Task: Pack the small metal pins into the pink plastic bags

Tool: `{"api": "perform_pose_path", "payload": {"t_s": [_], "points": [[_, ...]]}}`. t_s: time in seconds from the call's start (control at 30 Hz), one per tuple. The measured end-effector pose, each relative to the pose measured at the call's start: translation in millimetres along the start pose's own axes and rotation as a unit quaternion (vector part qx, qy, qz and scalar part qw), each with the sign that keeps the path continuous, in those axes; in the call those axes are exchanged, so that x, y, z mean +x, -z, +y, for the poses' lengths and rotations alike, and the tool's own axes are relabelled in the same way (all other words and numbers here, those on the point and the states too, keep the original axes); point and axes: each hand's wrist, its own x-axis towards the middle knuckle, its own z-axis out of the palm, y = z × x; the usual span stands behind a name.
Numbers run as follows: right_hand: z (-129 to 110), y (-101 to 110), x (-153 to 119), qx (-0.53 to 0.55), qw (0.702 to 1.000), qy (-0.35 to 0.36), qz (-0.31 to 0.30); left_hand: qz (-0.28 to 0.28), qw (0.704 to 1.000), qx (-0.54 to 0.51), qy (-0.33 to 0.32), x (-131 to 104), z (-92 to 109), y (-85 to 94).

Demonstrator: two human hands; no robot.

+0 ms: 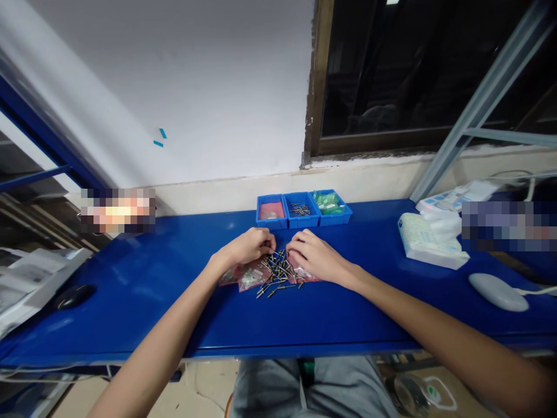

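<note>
Beneath the hands [252, 245] [317, 255], half-hidden bags [252, 277].

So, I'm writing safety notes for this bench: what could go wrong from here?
The loose metal pieces lie right by the pink-and-clear bags, so some could slip among them unnoticed. Their thin, rod-like ends might prick the left hand or right hand, both close to them. And the pieces lie in the open on the blue table, so a careless sweep could scatter them.

At centre, a pile of metal pins [279, 267] is flanked by the left hand [252, 244] and the right hand [317, 255]. Three blue bins [303, 222] are lined up above.
</note>
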Motion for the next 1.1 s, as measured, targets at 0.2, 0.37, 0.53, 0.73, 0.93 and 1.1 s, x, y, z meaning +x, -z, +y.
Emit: {"api": "perform_pose_path", "payload": {"t_s": [0.2,0.37,0.53,0.73,0.93,1.1], "points": [[-1,-1,1,0.002,1.0,-0.015,0.023,0.042,0.999,0.008,0.033,-2,11,8.9],[-3,-1,2,0.005,0.998,-0.042,0.04,0.108,0.994,0.024,0.008,1,29,5.2],[-2,2,3,-0.001,0.996,-0.056,0.065,0.18,0.983,0.017,-0.039,6,38,-9.2],[-2,2,5,0.078,0.986,-0.106,0.098,0.245,0.967,0.028,-0.066,8,38,-21.8],[-5,1,7,0.179,0.969,-0.132,0.109,0.23,0.966,0.083,-0.082,6,38,-21.2],[-8,4,8,0.193,0.967,-0.134,0.102,0.253,0.958,0.106,-0.087,5,37,-21.5]]}}
